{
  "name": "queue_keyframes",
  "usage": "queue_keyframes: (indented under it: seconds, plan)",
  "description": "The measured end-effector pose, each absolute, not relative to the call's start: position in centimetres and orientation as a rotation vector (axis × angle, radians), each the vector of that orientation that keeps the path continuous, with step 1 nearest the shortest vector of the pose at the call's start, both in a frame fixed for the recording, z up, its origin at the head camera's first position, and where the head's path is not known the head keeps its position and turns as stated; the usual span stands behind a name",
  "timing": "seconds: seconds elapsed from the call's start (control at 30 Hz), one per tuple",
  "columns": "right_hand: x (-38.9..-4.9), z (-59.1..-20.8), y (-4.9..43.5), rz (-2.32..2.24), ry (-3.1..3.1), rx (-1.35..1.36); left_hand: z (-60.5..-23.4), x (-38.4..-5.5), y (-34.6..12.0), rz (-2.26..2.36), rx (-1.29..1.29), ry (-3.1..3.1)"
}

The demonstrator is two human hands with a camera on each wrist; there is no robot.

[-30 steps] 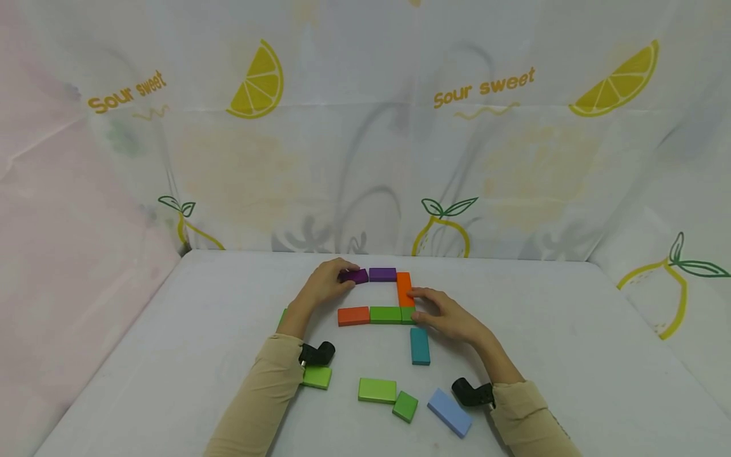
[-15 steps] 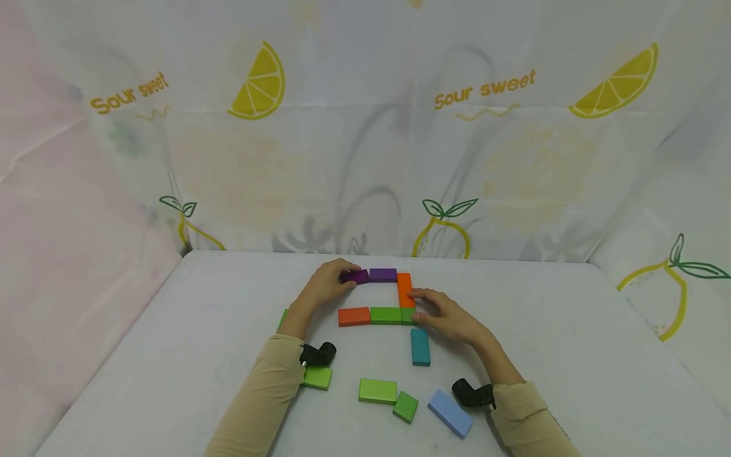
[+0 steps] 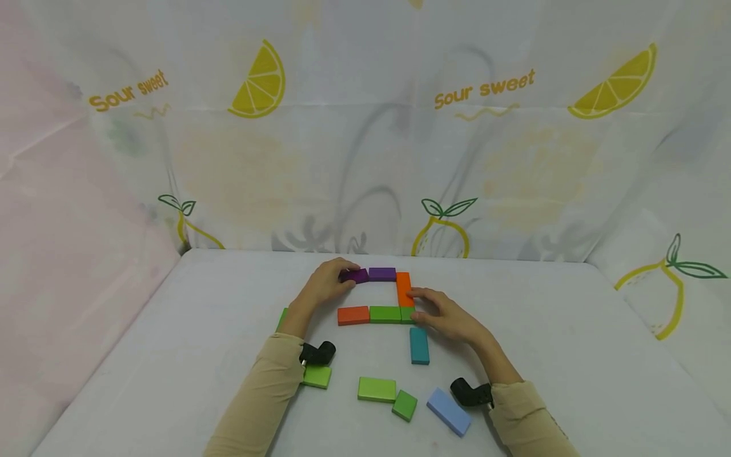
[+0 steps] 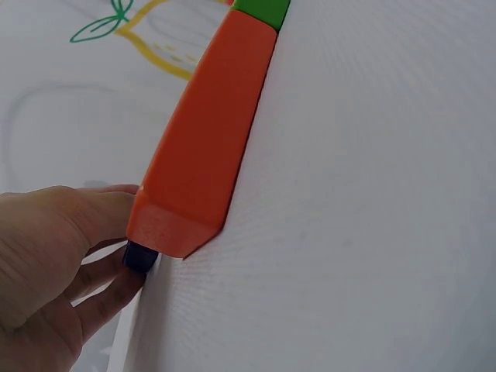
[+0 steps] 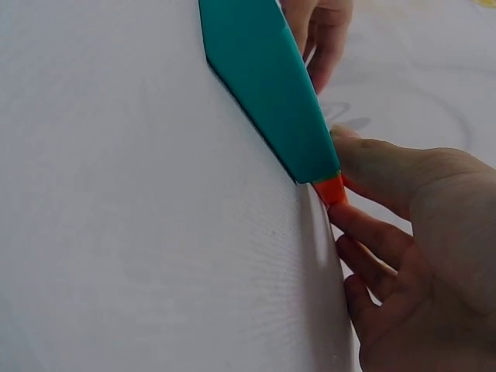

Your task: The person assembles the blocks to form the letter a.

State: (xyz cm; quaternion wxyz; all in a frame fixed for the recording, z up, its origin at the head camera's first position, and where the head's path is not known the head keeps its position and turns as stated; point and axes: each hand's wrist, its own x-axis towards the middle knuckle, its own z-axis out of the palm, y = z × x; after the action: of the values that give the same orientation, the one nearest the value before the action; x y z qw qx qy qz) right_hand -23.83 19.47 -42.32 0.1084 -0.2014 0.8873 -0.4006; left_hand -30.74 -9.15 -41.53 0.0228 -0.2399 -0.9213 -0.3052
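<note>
In the head view, my left hand [image 3: 324,284] pinches a dark purple block [image 3: 358,276] between thumb and fingers. That block lies slightly tilted beside a second purple block [image 3: 382,274], and my hand hides its left end. My right hand [image 3: 452,316] rests its fingertips against the right side of an upright-lying orange block [image 3: 403,289], its thumb at a small green block [image 3: 407,314]. A red-orange block [image 3: 353,315] and a longer green block [image 3: 385,314] continue that row to the left. Just below the right hand lies a teal block [image 3: 419,346].
Nearer the front lie a lime block [image 3: 377,389], a small green block [image 3: 404,405] and a light blue block [image 3: 448,411]. Another lime block [image 3: 317,376] is partly under the left forearm, and a green block [image 3: 282,317] peeks out behind the left wrist. A printed cloth hangs behind the table.
</note>
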Motion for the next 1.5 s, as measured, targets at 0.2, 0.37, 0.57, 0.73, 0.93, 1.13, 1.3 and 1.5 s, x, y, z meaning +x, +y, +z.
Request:
queue_keyframes:
  seconds: [0.2, 0.37, 0.57, 0.73, 0.93, 1.13, 1.3, 1.5]
  plan:
    - [-23.83, -42.30, 19.35, -1.166, 2.614, -0.589, -41.57, -30.74, -9.28, -0.956, -0.759, -2.839]
    - [-23.88, -42.21, 19.35, -1.160, 2.620, -0.597, -41.68, -30.88, -9.28, -0.965, -0.758, -2.830]
    - [-23.79, -42.31, 19.39, -1.152, 2.620, -0.576, -41.71, -30.85, -9.28, -0.968, -0.744, -2.841]
    - [-23.74, -42.36, 19.35, -1.168, 2.611, -0.568, -41.70, -30.85, -9.20, -0.968, -0.740, -2.853]
    - [-23.74, -42.35, 19.27, -1.165, 2.608, -0.566, -41.70, -30.78, -9.28, -0.993, -0.742, -2.837]
    - [-23.70, -42.35, 19.36, -1.160, 2.614, -0.573, -41.91, -30.95, -9.39, -1.007, -0.762, -2.807]
    - [-23.82, -42.23, 19.45, -1.158, 2.627, -0.587, -41.75, -31.07, -9.27, -1.006, -0.759, -2.800]
    - [-23.95, -42.25, 19.45, -1.158, 2.621, -0.584, -41.54, -30.95, -9.20, -0.996, -0.742, -2.776]
